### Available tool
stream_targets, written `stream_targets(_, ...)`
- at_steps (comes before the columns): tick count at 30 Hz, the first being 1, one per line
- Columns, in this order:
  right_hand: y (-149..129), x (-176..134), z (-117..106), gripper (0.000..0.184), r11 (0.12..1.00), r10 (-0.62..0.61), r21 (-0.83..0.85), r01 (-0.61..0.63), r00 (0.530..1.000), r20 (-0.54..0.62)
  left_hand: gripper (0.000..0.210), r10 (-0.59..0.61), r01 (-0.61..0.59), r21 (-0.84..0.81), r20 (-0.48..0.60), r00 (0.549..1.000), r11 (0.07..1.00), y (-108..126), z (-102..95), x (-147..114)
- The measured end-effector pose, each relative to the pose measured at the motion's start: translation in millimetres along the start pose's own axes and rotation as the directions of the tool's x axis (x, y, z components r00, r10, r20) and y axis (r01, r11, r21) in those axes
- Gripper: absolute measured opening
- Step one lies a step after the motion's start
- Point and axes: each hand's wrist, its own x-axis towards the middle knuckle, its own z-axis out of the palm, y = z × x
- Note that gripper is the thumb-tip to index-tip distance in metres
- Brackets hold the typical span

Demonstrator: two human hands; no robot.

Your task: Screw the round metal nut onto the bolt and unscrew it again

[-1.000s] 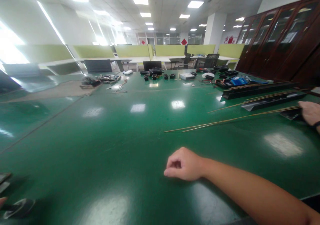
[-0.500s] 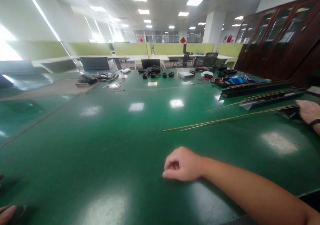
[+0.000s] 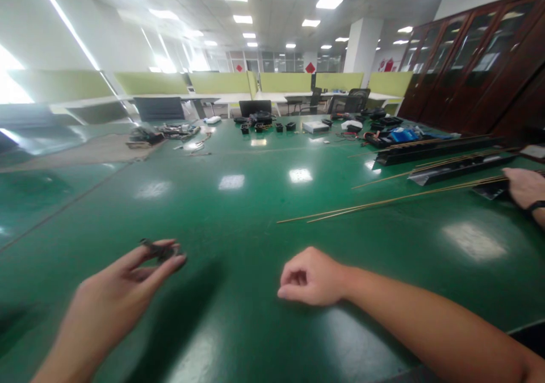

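Note:
My left hand [image 3: 114, 292] hovers over the green table [image 3: 238, 326], pinching a small dark object [image 3: 164, 251] between thumb and fingers. The object looks like a short rod with a rounded end, but blur and the fingers hide its kind. Resting on the table's near part, my right hand [image 3: 309, 278] is curled into a loose fist, and nothing shows in its hollow. Beyond it lie thin brass-coloured rods [image 3: 361, 206], apart from both hands.
At the right edge a co-worker's hand [image 3: 525, 189] is on a dark channel [image 3: 489, 189]. More black channels [image 3: 460, 167] with rods lie behind. Along the far side are small black parts [image 3: 259, 126], a white box [image 3: 315, 126] and a blue item [image 3: 402, 134].
My left hand has come in from the lower left corner, with the small dark object in its fingers. My right hand and the co-worker's hand have hardly moved.

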Motion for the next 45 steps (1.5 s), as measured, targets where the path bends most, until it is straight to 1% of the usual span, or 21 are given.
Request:
stream_targets(1,0.4,0.6,-0.4,0.025,0.999,0.031,0.011,-0.031,0.999,-0.029,0.051,0.048,-0.044,-0.074,0.052,0.998,0.996,20.0,10.2,3.2)
stream_targets(2,0.9,1.4,-1.0,0.024,0.997,0.072,0.020,-0.070,0.995,-0.069,0.050,0.126,-0.109,-0.165,0.093,0.988,0.980,40.8,20.7,5.9)
stream_targets(3,1.5,2.3,-1.6,0.023,0.993,0.116,0.029,-0.114,0.987,-0.112,0.049,0.222,-0.185,-0.250,0.127,0.967,0.950,61.0,31.3,8.0)
stream_targets(5,3.4,4.2,-3.0,0.024,0.982,0.191,0.045,-0.186,0.963,-0.191,0.044,0.372,-0.295,-0.391,0.137,0.918,0.872,94.8,52.1,10.8)
stream_targets(7,5.9,5.9,-3.8,0.026,0.973,0.228,0.032,-0.228,0.941,-0.250,0.040,0.452,-0.339,-0.487,0.133,0.882,0.805,115.6,71.8,11.1)
stream_targets(9,9.0,7.1,-3.6,0.016,0.970,0.229,-0.011,-0.241,0.935,-0.271,0.035,0.495,-0.355,-0.544,0.132,0.859,0.761,123.2,90.1,8.5)
stream_targets(10,10.5,7.5,-3.0,0.012,0.971,0.223,-0.027,-0.239,0.937,-0.271,0.033,0.503,-0.349,-0.568,0.135,0.854,0.745,123.2,98.3,6.3)
stream_targets(12,13.3,8.2,-1.2,0.017,0.975,0.208,-0.022,-0.221,0.945,-0.253,0.032,0.484,-0.293,-0.627,0.154,0.862,0.722,118.6,111.7,1.2)
stream_targets(15,15.1,8.2,1.5,0.018,0.979,0.204,0.043,-0.200,0.948,-0.243,0.034,0.431,-0.169,-0.720,0.197,0.881,0.673,108.9,121.3,-4.7)
stream_targets(19,12.8,6.6,1.5,0.012,0.977,0.212,0.069,-0.202,0.950,-0.230,0.031,0.425,-0.083,-0.775,0.250,0.870,0.626,103.7,120.5,-4.9)
stream_targets(25,9.1,5.6,-1.8,0.016,0.974,0.228,0.066,-0.219,0.944,-0.237,0.034,0.377,0.111,-0.824,0.369,0.849,0.556,107.0,120.1,-3.6)
stream_targets(27,8.9,5.5,-1.8,0.014,0.971,0.237,0.080,-0.225,0.942,-0.237,0.036,0.362,0.149,-0.827,0.390,0.846,0.543,107.9,119.8,-4.6)
stream_targets(30,8.7,5.3,-1.1,0.013,0.966,0.255,0.110,-0.235,0.938,-0.233,0.041,0.363,0.194,-0.822,0.432,0.826,0.536,109.0,117.8,-6.0)
stream_targets(33,7.8,5.2,-0.7,0.014,0.964,0.259,0.123,-0.236,0.936,-0.240,0.044,0.375,0.205,-0.804,0.465,0.802,0.559,109.8,114.7,-6.8)
stream_targets(37,5.7,5.4,-1.3,0.015,0.966,0.254,0.118,-0.231,0.933,-0.255,0.044,0.374,0.175,-0.770,0.479,0.794,0.614,110.0,111.5,-6.5)
stream_targets(41,3.8,5.5,-1.7,0.015,0.964,0.259,0.119,-0.236,0.934,-0.247,0.051,0.423,0.153,-0.786,0.473,0.772,0.599,107.7,112.0,-5.8)
stream_targets(42,3.6,5.6,-1.7,0.016,0.964,0.261,0.122,-0.237,0.933,-0.247,0.051,0.433,0.136,-0.791,0.460,0.775,0.596,106.7,112.9,-5.7)
stream_targets(45,4.0,5.8,-1.7,0.016,0.966,0.253,0.114,-0.231,0.937,-0.241,0.041,0.435,0.068,-0.799,0.394,0.809,0.597,103.1,117.7,-5.6)
